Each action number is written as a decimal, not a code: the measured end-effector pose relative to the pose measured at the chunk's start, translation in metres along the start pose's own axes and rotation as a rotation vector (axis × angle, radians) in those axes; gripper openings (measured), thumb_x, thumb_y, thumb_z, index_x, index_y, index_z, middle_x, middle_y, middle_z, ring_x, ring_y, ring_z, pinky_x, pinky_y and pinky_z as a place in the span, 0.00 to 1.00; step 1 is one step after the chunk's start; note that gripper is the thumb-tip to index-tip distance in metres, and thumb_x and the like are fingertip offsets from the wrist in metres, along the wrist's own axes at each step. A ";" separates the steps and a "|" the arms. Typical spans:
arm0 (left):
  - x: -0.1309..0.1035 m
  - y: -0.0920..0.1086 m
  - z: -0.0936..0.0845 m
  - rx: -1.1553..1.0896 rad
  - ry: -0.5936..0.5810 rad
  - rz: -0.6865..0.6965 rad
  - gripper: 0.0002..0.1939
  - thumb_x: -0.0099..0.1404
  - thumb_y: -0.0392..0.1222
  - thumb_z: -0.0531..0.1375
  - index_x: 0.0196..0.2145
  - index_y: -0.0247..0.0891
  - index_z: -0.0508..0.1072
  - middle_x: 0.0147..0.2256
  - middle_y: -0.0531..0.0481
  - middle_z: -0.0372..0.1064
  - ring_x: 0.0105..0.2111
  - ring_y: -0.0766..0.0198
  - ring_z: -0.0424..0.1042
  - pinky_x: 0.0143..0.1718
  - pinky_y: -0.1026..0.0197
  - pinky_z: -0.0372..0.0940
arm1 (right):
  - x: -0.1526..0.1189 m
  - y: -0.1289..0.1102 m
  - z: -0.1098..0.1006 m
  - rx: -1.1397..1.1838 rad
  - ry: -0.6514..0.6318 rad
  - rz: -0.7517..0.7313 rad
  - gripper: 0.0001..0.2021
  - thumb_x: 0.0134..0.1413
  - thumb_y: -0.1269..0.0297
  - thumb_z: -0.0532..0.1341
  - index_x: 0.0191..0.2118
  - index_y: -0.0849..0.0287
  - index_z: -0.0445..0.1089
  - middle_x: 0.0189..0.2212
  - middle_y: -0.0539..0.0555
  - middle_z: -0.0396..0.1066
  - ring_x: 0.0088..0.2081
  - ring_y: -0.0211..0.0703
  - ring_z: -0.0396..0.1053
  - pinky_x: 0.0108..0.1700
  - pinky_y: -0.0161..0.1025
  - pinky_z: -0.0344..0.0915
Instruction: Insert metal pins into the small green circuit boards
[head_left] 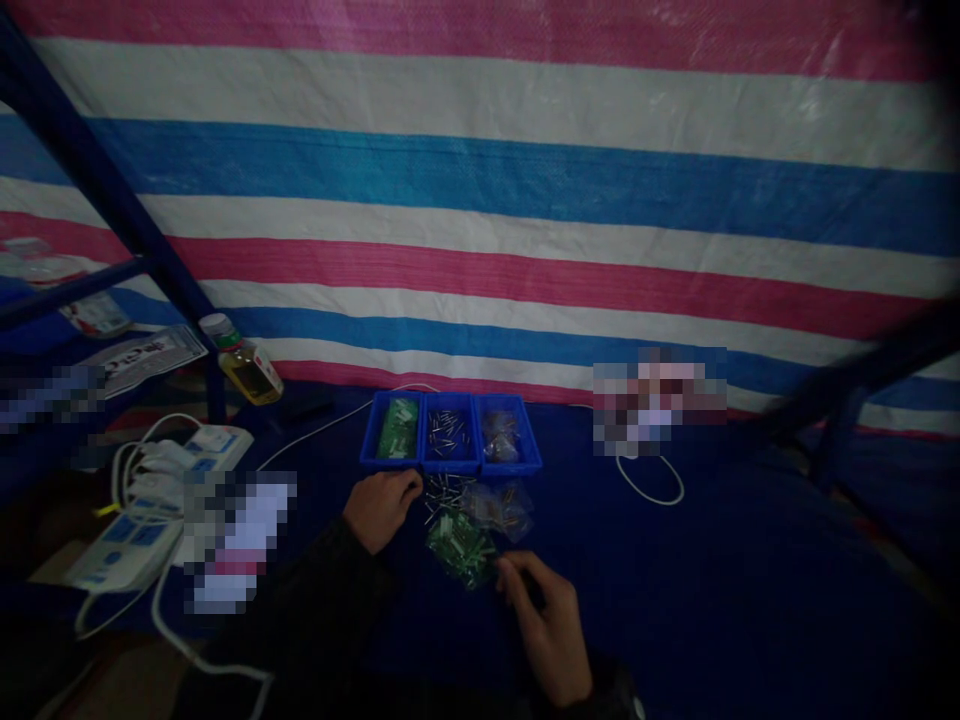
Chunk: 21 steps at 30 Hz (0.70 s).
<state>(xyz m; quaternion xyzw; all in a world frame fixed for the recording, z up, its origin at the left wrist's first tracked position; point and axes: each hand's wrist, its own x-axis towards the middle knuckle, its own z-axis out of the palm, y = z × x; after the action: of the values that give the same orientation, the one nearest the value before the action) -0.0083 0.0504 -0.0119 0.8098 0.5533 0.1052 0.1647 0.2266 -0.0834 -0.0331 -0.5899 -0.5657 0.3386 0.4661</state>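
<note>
My left hand (pixel 382 508) is closed, fingertips beside a loose pile of thin metal pins (pixel 448 492); what it holds, if anything, is too small to make out. My right hand (pixel 549 622) is pinched at the right edge of a heap of small green packets (pixel 459 550); I cannot tell what is between its fingertips. Small clear bags with brownish contents (pixel 501 508) lie beside the pins. Behind stand three joined blue trays: the left tray (pixel 368 452) holds green packets, the middle tray (pixel 450 466) metal pins, the right tray (pixel 534 455) clear bags.
A white power strip (pixel 124 560) with plugs and cables lies at the left. Behind it stands a bottle of yellow liquid (pixel 251 372). A white cable loop (pixel 679 490) lies at the right. A striped sheet (pixel 480 180) hangs behind the dark blue table (pixel 712 600).
</note>
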 end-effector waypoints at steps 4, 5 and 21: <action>-0.001 -0.001 -0.004 -0.021 -0.014 0.015 0.07 0.70 0.41 0.58 0.40 0.49 0.76 0.38 0.52 0.80 0.39 0.56 0.78 0.37 0.61 0.61 | 0.000 0.001 0.000 0.013 -0.004 -0.012 0.20 0.69 0.51 0.55 0.29 0.58 0.72 0.23 0.50 0.70 0.26 0.39 0.67 0.29 0.33 0.62; -0.002 -0.001 -0.005 -0.031 -0.012 0.019 0.07 0.70 0.41 0.58 0.40 0.49 0.77 0.38 0.52 0.80 0.39 0.56 0.78 0.36 0.61 0.61 | 0.001 0.001 0.000 0.016 -0.003 -0.012 0.20 0.69 0.51 0.55 0.29 0.58 0.72 0.23 0.50 0.70 0.25 0.39 0.67 0.29 0.33 0.62; -0.012 -0.007 0.004 -0.024 0.011 0.081 0.07 0.73 0.43 0.56 0.41 0.48 0.75 0.39 0.54 0.77 0.39 0.60 0.76 0.39 0.62 0.62 | 0.001 0.000 -0.001 0.012 -0.032 0.015 0.19 0.69 0.53 0.55 0.29 0.58 0.72 0.24 0.49 0.69 0.27 0.40 0.67 0.31 0.33 0.61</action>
<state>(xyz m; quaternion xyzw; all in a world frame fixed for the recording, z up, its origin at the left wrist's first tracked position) -0.0167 0.0412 -0.0185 0.8290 0.5194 0.1227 0.1669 0.2280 -0.0826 -0.0323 -0.5858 -0.5669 0.3547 0.4580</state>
